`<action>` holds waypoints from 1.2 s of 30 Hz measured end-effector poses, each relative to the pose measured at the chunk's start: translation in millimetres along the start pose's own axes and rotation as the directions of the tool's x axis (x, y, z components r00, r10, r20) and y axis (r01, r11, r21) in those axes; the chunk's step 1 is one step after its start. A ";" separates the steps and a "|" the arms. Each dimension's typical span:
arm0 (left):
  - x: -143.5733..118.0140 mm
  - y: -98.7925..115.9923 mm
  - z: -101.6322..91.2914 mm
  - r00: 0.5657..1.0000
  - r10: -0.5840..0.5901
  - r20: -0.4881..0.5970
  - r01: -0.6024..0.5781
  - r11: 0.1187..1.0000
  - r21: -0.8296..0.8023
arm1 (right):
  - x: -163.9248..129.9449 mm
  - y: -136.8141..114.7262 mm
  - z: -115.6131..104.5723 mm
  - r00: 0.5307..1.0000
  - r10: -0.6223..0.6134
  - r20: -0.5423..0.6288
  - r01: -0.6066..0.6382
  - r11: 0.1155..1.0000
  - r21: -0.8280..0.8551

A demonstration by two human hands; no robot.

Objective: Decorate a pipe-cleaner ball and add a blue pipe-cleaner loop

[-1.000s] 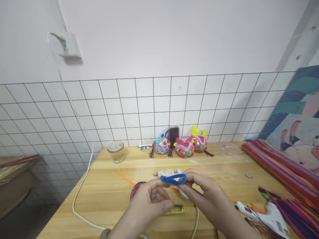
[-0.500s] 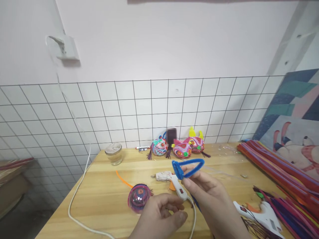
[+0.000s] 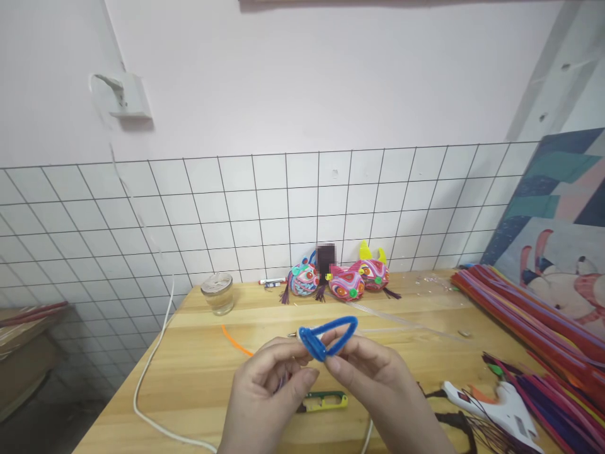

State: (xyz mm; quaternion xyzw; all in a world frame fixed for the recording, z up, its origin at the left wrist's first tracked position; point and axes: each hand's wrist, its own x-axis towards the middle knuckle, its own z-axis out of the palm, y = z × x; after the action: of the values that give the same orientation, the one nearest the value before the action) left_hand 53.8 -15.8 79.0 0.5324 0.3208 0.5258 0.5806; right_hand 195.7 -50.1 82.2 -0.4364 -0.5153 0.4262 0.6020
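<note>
A fuzzy blue pipe cleaner [image 3: 347, 328], bent into a pointed loop with a folded band at its left end, is pinched between the thumb and fingers of my right hand [image 3: 385, 381]. My left hand [image 3: 274, 388] has its fingers curled at the loop's left end, the index finger against the band and the thumb just below. Behind my hands lies a white glue gun, mostly hidden, with its metal nozzle [image 3: 292, 334] showing. Under the hands are yellow-green thread snips [image 3: 331, 400]. The round purple-pink piece is almost wholly covered by my left hand.
Several decorated animal heads [image 3: 347, 284] stand by the tiled wall. A glass jar [image 3: 218, 293] is at back left, near an orange strip [image 3: 235, 341]. To the right are a second glue gun [image 3: 491, 403] and pipe cleaner bundles [image 3: 524, 315]. A white cable [image 3: 139, 384] crosses the left side.
My right hand has carried the blue loop left and slightly down. My left hand has moved left and up to meet it, covering the round piece. The snips have come into view.
</note>
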 end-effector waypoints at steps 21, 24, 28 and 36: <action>4.1 -6.4 -2.0 0.996 -0.084 -0.006 0.084 0.995 0.054 | 0.5 2.8 2.6 0.997 -0.067 0.049 0.073 0.986 -0.150; 7.8 -12.7 -5.1 0.997 -0.072 0.031 0.070 0.996 0.055 | 1.3 2.4 3.2 0.995 -0.074 0.069 0.081 0.991 -0.105; 10.6 -19.6 -6.4 0.997 -0.066 0.038 0.065 0.997 0.037 | 2.5 2.8 3.6 0.993 -0.088 0.078 0.095 0.991 -0.090; 13.1 -17.0 -6.3 0.990 -0.140 0.004 0.140 0.990 -0.027 | 5.5 5.9 -0.8 0.991 -0.106 0.083 0.119 0.979 -0.163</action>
State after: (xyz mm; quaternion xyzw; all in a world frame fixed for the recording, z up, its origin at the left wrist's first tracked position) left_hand 55.6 0.5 63.8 0.5012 0.3496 0.4874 0.6237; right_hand 196.7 -43.3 77.8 -0.4398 -0.5950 0.3622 0.5668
